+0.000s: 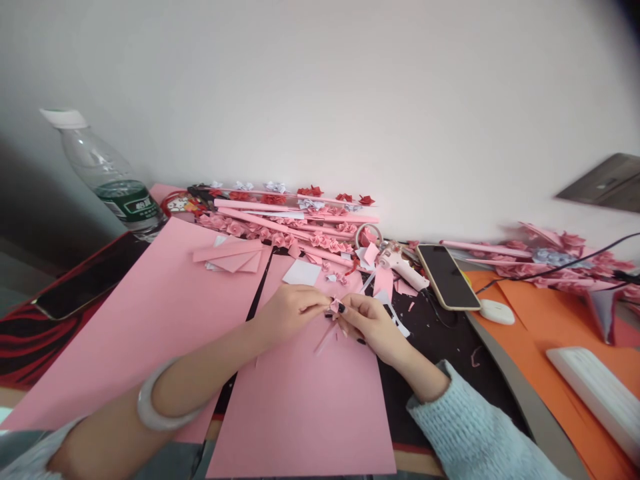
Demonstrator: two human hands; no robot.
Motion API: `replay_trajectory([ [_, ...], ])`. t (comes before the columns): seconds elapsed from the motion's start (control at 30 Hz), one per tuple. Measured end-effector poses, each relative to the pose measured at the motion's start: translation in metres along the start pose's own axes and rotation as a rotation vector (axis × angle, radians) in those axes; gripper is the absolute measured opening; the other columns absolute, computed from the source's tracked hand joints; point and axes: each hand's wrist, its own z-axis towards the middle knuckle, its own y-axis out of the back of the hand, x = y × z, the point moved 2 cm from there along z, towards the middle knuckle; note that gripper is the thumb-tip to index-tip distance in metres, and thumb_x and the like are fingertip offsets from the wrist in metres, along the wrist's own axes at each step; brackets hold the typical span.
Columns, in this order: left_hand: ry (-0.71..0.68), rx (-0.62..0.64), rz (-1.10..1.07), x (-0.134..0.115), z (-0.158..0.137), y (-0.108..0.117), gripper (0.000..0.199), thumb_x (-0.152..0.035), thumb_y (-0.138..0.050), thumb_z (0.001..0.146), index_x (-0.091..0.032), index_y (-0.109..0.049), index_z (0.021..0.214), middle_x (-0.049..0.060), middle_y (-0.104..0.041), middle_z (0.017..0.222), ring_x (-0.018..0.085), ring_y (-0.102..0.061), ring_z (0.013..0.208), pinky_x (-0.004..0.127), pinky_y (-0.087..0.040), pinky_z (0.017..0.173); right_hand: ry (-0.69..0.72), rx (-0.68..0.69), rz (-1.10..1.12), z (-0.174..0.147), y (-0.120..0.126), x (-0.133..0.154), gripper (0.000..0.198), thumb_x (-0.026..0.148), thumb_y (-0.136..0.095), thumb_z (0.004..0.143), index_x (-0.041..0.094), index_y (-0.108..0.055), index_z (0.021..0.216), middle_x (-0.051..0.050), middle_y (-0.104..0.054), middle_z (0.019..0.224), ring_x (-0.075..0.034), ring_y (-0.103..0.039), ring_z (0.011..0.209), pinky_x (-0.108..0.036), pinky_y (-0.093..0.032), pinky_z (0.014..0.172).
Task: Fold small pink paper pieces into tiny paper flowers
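Between my two hands is a small pink paper flower (335,305), held over a large pink paper sheet (305,413). My left hand (287,311) pinches it from the left with closed fingertips. From the right, the dark-nailed fingers of my right hand (373,323) are closed on it too. A thin pale strip (325,340) lies just below the flower. Behind my left hand rests a white paper square (301,273). Beyond my right hand a pink glue gun (403,263) lies among paper scraps.
Paper-flower stems (280,233) line the wall, with more flowers (555,257) at right. A water bottle (107,173) stands back left near a dark phone (95,273). Another phone (447,277), a white mouse (497,311), orange paper (530,333) and a white keyboard (595,387) lie right.
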Motion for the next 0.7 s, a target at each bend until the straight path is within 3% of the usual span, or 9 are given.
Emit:
replay_trajectory([
  [0.1, 0.131, -0.013, -0.141, 0.001, 0.000, -0.004, 0.016, -0.026, -0.058, 0.079, -0.017, -0.070, 0.074, 0.004, -0.068, 0.071, 0.014, -0.060, 0.065, 0.025, -0.046, 0.063, 0.008, -0.003, 0.048, 0.001, 0.001, -0.003, 0.029, 0.041, -0.054, 0.082, 0.014, -0.053, 0.070, 0.005, -0.049, 0.052, -0.004, -0.029, 0.038, -0.019, -0.020, 0.038],
  [0.33, 0.357, 0.031, -0.664, 0.004, 0.002, -0.012, 0.022, -0.026, -0.063, 0.074, -0.012, -0.067, 0.090, 0.009, -0.069, 0.093, 0.020, -0.064, 0.088, 0.035, -0.051, 0.080, 0.081, -0.087, -0.108, 0.002, 0.009, -0.005, 0.025, 0.036, -0.053, 0.082, 0.017, -0.047, 0.067, 0.007, -0.044, 0.050, -0.006, -0.035, 0.041, -0.019, -0.026, 0.041],
  [0.47, 0.401, 0.070, -0.709, 0.005, 0.003, -0.011, 0.025, -0.029, -0.062, 0.075, -0.012, -0.066, 0.093, 0.009, -0.068, 0.094, 0.020, -0.063, 0.089, 0.034, -0.052, 0.080, 0.138, -0.115, -0.326, 0.001, 0.010, -0.002, 0.019, 0.028, -0.049, 0.083, 0.017, -0.047, 0.067, 0.005, -0.044, 0.051, -0.008, -0.039, 0.045, -0.021, -0.030, 0.045],
  [0.7, 0.423, 0.065, -0.680, 0.011, 0.004, -0.016, 0.026, -0.022, -0.072, 0.065, -0.013, -0.061, 0.087, 0.006, -0.068, 0.087, 0.016, -0.064, 0.081, 0.030, -0.051, 0.076, 0.233, -0.100, -0.618, -0.002, 0.004, 0.001, 0.018, 0.012, -0.044, 0.079, 0.018, -0.043, 0.062, 0.005, -0.039, 0.051, -0.008, -0.035, 0.047, -0.020, -0.028, 0.047],
])
